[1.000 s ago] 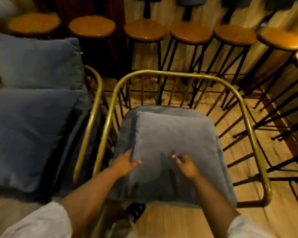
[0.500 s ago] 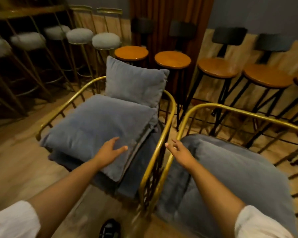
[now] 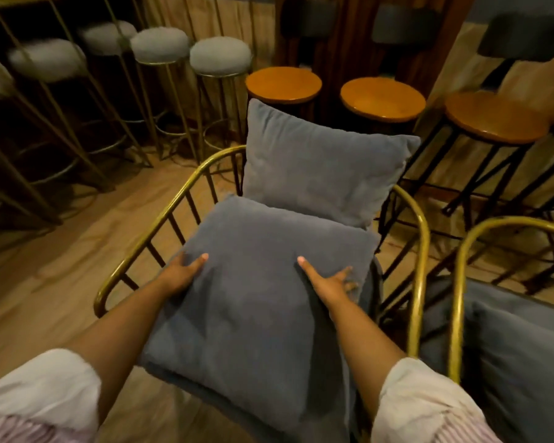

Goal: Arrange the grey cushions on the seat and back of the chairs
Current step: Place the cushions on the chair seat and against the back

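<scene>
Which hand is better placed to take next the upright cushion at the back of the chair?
Probably the right hand: it lies on the flat cushion nearer the upright cushion. The left hand is at the far left edge.
</scene>
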Demonstrator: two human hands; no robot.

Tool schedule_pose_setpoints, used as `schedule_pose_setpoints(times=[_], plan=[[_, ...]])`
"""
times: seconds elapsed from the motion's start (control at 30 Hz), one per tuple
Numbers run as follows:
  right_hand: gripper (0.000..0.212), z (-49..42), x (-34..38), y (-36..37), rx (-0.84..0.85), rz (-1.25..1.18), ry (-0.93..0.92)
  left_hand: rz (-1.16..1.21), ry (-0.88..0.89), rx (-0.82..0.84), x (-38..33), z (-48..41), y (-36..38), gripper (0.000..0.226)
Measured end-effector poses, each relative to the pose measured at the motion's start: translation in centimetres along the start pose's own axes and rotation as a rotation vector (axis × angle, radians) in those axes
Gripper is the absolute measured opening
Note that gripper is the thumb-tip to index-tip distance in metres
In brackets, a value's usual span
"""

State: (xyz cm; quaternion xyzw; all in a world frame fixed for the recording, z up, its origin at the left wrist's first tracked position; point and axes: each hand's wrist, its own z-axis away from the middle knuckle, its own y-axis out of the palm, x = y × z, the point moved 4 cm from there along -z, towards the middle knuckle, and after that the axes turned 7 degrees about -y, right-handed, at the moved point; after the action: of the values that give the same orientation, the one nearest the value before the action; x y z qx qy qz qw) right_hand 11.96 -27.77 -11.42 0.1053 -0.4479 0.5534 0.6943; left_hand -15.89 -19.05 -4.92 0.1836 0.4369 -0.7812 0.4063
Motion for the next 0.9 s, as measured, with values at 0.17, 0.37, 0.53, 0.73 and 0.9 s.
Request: schedule_pose_setpoints(times=[0.17, 0.37, 0.53, 0.73, 0.9], plan=[[0.136, -2.3, -3.0, -0.3, -0.127, 0.018, -0.008, -0.046, -0.125, 0.054, 1.7, -6.0, -0.8, 0.105], [0.145, -2.4, -7.1, -1.4, -0.041, -0.424, -0.002, 0.054, -0.190, 0.086, 1.2, -8.3, -1.1, 0.117], [0.132, 0.1, -6.2, -2.5, 0.017, -0.570, -0.029, 0.173, -0.141, -0.045, 0.6, -5.8, -1.3, 0.113], [0.125, 5.2, -2.8, -7.1, -0.012, -0.572, -0.138, 0.273, -0.011, -0.149, -2.3, 1.4, -3.3, 0.125], [0.095, 8.9, -1.9, -14.1, -0.035, -0.613, -0.212, 0.321, 0.024, -0.144, -4.9, 8.9, -2.0, 0.126]])
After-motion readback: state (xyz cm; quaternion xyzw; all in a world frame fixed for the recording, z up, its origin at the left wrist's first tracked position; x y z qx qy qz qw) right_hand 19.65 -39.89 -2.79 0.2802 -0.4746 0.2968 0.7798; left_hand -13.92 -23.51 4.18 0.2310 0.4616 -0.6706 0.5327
